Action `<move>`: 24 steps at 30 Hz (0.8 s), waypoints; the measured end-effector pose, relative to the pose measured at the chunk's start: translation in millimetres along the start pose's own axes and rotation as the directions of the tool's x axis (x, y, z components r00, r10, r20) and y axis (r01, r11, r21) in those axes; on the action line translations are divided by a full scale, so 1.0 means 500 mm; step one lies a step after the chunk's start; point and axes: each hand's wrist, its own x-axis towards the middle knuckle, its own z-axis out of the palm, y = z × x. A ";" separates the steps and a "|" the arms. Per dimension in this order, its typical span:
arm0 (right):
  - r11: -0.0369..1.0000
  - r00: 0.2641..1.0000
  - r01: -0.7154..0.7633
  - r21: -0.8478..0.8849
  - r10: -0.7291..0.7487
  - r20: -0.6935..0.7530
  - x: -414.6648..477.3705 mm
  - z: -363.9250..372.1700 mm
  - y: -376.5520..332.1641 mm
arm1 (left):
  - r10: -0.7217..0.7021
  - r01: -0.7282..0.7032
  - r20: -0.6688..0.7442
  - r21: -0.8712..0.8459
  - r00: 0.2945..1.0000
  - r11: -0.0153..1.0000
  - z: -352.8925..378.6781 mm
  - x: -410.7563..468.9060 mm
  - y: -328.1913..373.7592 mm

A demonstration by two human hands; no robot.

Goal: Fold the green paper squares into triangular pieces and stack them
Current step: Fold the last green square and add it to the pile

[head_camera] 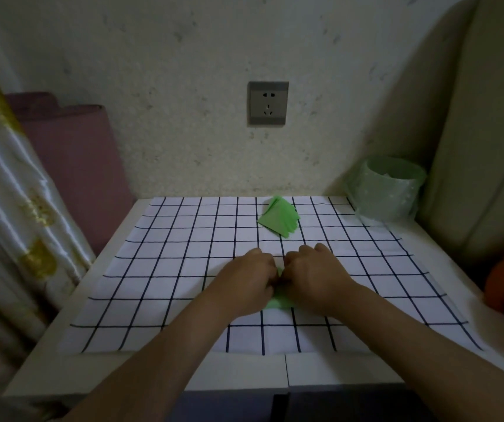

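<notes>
A green paper piece [278,301] lies on the checked cloth [159,269] at the table's middle, mostly hidden under my hands. My left hand [249,280] and my right hand [313,275] sit side by side on it, fingers curled and pressing the paper down. Only a small green edge shows between and below the hands. A stack of green paper pieces [279,217], fanned out, rests on the cloth farther back, apart from both hands.
A green plastic-lined bin [386,190] stands at the table's back right corner. A wall socket [267,102] is on the wall behind. A curtain [7,193] hangs at the left, a beige cushion [482,132] stands at the right.
</notes>
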 end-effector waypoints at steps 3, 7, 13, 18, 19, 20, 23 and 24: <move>1.000 1.000 -0.007 0.018 0.007 0.021 -0.004 -0.008 -0.005 | 0.050 -0.051 -0.013 -0.047 0.999 0.998 0.005 -0.024 0.019; 0.999 0.993 -0.031 0.027 0.028 0.111 -0.017 -0.028 -0.011 | 0.041 -0.044 -0.033 -0.069 0.999 0.997 0.034 -0.059 0.044; 0.999 0.990 -0.052 -0.007 0.053 0.131 -0.029 -0.031 -0.017 | 0.058 -0.058 -0.111 0.003 0.992 0.998 0.063 -0.102 0.067; 0.999 0.993 -0.045 -0.028 0.047 0.108 -0.054 -0.030 -0.032 | 0.064 -0.068 -0.193 -0.014 0.979 0.998 0.076 -0.129 0.076; 0.998 0.993 -0.047 -0.037 0.051 0.102 -0.064 -0.028 -0.035 | 0.054 -0.061 -0.201 -0.030 0.978 0.998 0.075 -0.133 0.080; 0.998 0.996 -0.052 -0.044 0.055 0.071 -0.075 -0.026 -0.037 | 0.045 -0.054 -0.206 -0.038 0.978 0.998 0.072 -0.136 0.084; 0.998 0.999 -0.035 -0.055 0.035 0.006 -0.110 -0.027 -0.042 | 0.018 -0.026 -0.192 -0.037 0.981 0.999 0.067 -0.143 0.089; 0.999 1.000 -0.010 -0.044 0.009 -0.021 -0.120 -0.030 -0.046 | 0.015 -0.021 -0.188 -0.032 0.982 0.999 0.067 -0.145 0.088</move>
